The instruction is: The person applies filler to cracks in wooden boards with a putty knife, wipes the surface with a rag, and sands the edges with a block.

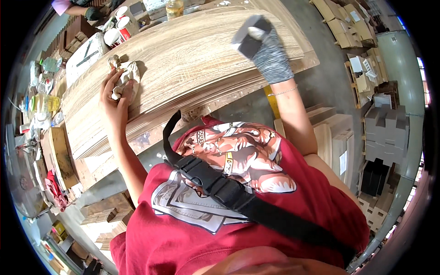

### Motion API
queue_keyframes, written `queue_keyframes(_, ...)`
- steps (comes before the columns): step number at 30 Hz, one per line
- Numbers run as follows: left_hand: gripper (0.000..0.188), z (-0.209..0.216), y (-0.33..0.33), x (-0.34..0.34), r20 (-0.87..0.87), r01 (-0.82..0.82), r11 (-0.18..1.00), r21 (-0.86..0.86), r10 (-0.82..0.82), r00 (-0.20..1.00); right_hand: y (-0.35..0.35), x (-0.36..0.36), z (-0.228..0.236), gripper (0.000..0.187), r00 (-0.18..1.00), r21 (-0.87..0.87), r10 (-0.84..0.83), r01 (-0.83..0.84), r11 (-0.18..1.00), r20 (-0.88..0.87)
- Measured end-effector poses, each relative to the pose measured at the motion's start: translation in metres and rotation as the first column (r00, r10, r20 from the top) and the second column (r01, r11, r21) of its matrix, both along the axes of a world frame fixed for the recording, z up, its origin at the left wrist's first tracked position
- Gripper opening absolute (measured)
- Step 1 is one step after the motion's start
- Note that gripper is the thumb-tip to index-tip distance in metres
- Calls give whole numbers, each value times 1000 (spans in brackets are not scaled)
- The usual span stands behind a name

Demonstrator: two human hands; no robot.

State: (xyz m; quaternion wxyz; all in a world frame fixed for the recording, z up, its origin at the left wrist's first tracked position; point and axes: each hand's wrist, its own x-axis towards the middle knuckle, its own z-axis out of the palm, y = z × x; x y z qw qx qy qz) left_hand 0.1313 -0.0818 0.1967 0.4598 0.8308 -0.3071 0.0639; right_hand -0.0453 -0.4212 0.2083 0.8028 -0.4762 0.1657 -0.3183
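A stack of wood-grain boards (197,50) lies across the table in front of me. Near its left end, my bare left hand (113,97) is closed on a crumpled off-white cloth (131,74), which rests on the top board. At the right end, my right hand (276,58) wears a grey knitted glove. Its fingers grip a dark grey block (250,42) with a pale edge, held over the top board. The underside of the block is hidden from me.
White and red cans (123,23) and a jar of amber liquid (174,9) stand beyond the boards. Another person's gloved hand (94,13) is at the far left. Bottles (45,104) line the left side. Stacked cartons (385,133) stand on the floor at right.
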Motion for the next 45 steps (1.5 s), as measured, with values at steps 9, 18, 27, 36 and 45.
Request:
queue_keyframes(9,38,-1,1,0,-52,12,999,-35,-14,999,-22,-30,2,75,967,-604,-81,-84,793,-241)
queue_keyframes(18,38,0,2,-1,-41,8,1000,-6,-9,999,-22,-55,18,56,842,-697,-144,-320,642,-520)
queue_keyframes(27,38,2,0,-2,-35,2,1000,8,-1,999,-25,-51,-11,48,985,-760,9,-140,635,-174)
queue_keyframes(36,37,0,0,1,-21,-2,1000,-12,2,1000,-46,-50,-9,49,991,-816,29,-122,564,-128)
queue_keyframes(45,37,-6,2,6,-4,19,1000,-6,-19,1000,-59,-57,-15,49,993,-762,74,-119,636,-94)
